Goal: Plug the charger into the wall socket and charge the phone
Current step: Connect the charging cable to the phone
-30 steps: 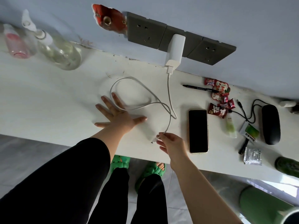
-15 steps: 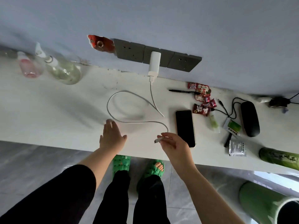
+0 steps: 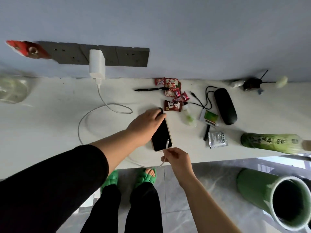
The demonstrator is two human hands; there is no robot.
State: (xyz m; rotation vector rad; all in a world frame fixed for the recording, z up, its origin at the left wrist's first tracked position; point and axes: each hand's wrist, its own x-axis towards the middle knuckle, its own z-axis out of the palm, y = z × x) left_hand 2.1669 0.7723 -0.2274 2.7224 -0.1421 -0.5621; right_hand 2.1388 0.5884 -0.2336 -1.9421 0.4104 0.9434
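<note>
Your right hand pinches the white cable just behind its connector, whose tip hovers over the phone's near end (aimed, I judge, at the port on that bottom edge). Your left hand lies closed over the far end of the phone, pinning the slim, dark-glass slab flat on the pale bench so it won't slide when pushed. The smooth cable loops back across the bench to the blocky white charger, already seated in the grey wall socket.
</note>
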